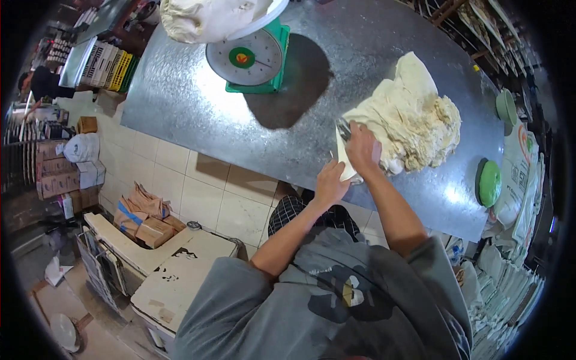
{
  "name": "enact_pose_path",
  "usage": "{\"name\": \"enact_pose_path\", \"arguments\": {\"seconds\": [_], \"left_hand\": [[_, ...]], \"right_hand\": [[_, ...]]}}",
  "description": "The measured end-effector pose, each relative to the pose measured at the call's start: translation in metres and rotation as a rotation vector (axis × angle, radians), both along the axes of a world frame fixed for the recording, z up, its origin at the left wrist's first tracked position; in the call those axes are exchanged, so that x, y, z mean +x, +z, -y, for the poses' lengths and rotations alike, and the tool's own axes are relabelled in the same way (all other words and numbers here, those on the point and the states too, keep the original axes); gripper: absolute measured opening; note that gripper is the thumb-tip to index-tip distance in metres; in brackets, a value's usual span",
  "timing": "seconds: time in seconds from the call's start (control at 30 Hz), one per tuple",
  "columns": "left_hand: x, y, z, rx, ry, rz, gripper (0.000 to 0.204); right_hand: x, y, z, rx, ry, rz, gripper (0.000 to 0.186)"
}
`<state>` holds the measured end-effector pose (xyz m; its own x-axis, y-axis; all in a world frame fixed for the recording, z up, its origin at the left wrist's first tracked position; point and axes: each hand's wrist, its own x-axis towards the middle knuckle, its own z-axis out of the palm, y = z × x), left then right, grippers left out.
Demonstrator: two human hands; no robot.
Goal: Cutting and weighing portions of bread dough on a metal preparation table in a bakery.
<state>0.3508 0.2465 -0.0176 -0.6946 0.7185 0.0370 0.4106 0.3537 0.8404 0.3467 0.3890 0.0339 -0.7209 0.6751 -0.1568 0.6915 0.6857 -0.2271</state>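
A large, lumpy mass of pale dough point(414, 114) lies on the metal table, its right part rougher and more yellow. At its near left edge, my left hand point(332, 183) is closed on a flap of the dough that stretches toward the table's front edge. My right hand point(363, 147) is closed round a small grey metal dough scraper point(344, 128), pressed against the dough just above the flap. Most of the scraper is hidden by the fingers. To the far left stands a green dial scale point(245, 58) with more dough point(207, 21) in its white pan point(262, 21).
A green rounded object point(489, 183) and a pale green bowl point(506, 107) sit along the right edge of the steel table point(180, 114). White sacks point(510, 180) are stacked beyond it. Behind me to the left are a worn white chest point(180, 276) and a cardboard box point(154, 232).
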Motion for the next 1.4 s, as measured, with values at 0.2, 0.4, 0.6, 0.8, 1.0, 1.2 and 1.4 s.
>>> {"name": "enact_pose_path", "arguments": {"seconds": [0.2,0.4,0.6,0.8,1.0,1.2,1.4], "left_hand": [[0.007,0.005,0.069,-0.144,0.062,0.212,0.026],[0.006,-0.005,0.06,0.049,0.118,0.223,0.026],[0.01,0.033,0.065,0.074,0.107,0.391,0.039],[-0.041,0.17,0.087,0.504,0.232,0.669,0.062],[-0.213,0.286,0.045,0.707,0.024,0.283,0.049],[-0.414,0.361,0.003,0.357,-0.235,0.159,0.04],[-0.473,0.362,-0.022,-0.154,-0.206,-0.611,0.065]], "right_hand": [[0.006,0.05,-0.006,-0.161,-0.1,-0.19,0.029],[0.068,0.046,0.026,-0.147,-0.12,0.004,0.029],[0.069,0.014,0.072,-0.106,-0.167,0.033,0.031],[0.1,-0.022,0.023,-0.309,-0.216,-0.223,0.043],[0.13,0.036,0.079,-0.403,-0.524,-0.503,0.032],[0.144,0.028,0.079,-0.387,-0.589,-0.591,0.03],[0.131,0.039,0.083,-0.376,-0.745,-0.618,0.031]]}}
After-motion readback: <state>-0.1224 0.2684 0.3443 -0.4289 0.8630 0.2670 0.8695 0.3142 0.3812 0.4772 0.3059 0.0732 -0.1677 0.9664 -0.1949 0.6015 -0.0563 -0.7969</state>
